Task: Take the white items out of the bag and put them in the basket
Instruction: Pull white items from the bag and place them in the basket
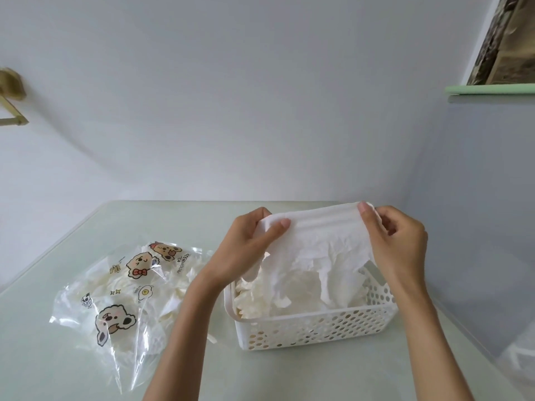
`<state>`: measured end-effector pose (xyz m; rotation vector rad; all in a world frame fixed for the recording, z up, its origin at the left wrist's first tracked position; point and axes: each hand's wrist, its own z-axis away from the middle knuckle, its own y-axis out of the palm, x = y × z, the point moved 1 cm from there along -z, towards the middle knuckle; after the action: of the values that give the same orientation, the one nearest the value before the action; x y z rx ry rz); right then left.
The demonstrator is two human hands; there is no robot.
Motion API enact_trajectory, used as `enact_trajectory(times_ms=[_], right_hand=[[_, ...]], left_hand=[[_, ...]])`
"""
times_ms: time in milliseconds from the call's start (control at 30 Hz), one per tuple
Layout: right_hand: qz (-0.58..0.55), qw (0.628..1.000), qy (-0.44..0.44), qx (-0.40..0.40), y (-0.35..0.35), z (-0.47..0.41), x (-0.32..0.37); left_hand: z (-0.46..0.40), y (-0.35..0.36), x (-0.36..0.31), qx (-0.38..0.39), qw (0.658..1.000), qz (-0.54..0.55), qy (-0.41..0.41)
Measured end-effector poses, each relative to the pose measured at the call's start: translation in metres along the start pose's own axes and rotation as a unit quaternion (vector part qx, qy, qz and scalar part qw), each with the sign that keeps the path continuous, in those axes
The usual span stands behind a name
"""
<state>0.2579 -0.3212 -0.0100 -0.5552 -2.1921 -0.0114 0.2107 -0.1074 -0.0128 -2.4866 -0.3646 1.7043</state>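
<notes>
- L hand (246, 244) + R hand (396, 241) both pinch the top band of one white item (321, 244), thumb in front, other fingers curled behind the fabric; band pulled taut between them
- item held up directly over the basket (318, 328), its lower crumpled part hanging down into/against the pile inside; can't tell if it's resting on the pile or just above it
- basket = white perforated plastic, on the pale table (289, 374), just R of the bag (115, 299)
- basket already has a heap of white items in it, approx up to rim level on the L side, so a good share looks done
- bag: clear plastic w/ cartoon bear + egg prints, lying flat, mouth side toward the basket; white items still visible through it, several at least, exact count unclear
- judgement: mid-task, maybe past halfway; this piece still needs releasing into the basket, then more trips to the bag
- risk: basket filling up, later pieces may spill over the rim unless pressed down
</notes>
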Motion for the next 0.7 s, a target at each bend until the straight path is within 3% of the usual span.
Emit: enact_trajectory(times_ms=[200,433,500,567,633,700], right_hand=[[-0.119,0.989,0.033,0.078,-0.003,0.002,0.029],[-0.112,0.993,-0.025,0.02,0.0,0.006,0.056],[-0.049,0.998,-0.011,0.031,0.004,0.007,0.036],[0.101,0.991,0.021,0.082,0.009,0.008,0.006],[0.283,0.945,0.042,0.16,0.012,0.008,-0.024],[0.406,0.886,0.018,0.224,0.016,0.007,-0.043]], left_hand=[[0.005,-0.003,-0.007,-0.102,0.994,0.028,0.013],[0.022,-0.014,-0.031,-0.168,0.98,-0.004,0.106],[0.02,-0.014,-0.022,-0.164,0.979,-0.08,0.09],[0.012,-0.011,-0.007,-0.122,0.962,-0.242,0.039],[0.0,-0.004,0.011,-0.055,0.913,-0.404,-0.009],[-0.014,0.004,0.025,0.012,0.87,-0.493,-0.01]])
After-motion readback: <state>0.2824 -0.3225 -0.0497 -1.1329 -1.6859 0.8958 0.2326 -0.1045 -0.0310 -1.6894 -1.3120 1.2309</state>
